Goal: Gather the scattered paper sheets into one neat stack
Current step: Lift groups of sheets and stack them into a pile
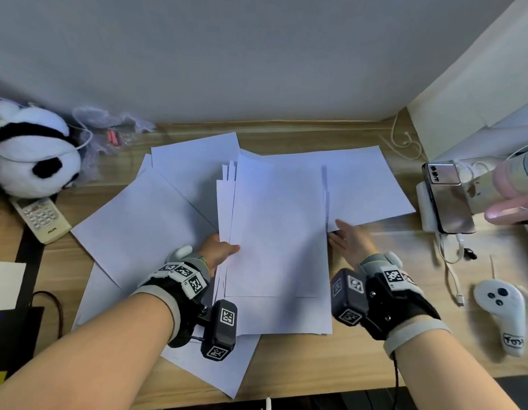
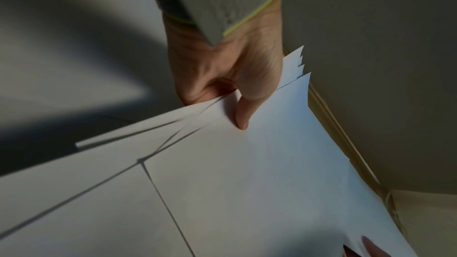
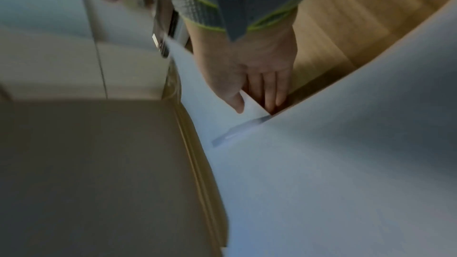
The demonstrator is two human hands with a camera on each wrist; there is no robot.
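White paper sheets lie scattered on the wooden desk (image 1: 372,353). My left hand (image 1: 219,253) grips the left edge of a fanned bundle of sheets (image 1: 277,232), thumb (image 2: 243,116) on top, fingers hidden below. The bundle (image 2: 272,163) is raised a little off the sheets under it. My right hand (image 1: 350,239) reaches with straight fingers to the near corner of a loose sheet (image 1: 363,184) on the right. There the thumb lies over the corner (image 3: 252,106) and the fingers (image 3: 272,93) beside it. Other loose sheets lie left (image 1: 144,220), behind (image 1: 194,161) and at the front (image 1: 215,368).
A panda plush (image 1: 31,152) and a remote (image 1: 40,218) sit at the left. A phone (image 1: 449,196), cables (image 1: 452,261), a pink item (image 1: 511,208) and a white controller (image 1: 501,309) occupy the right. A black box (image 1: 11,335) is at the near left.
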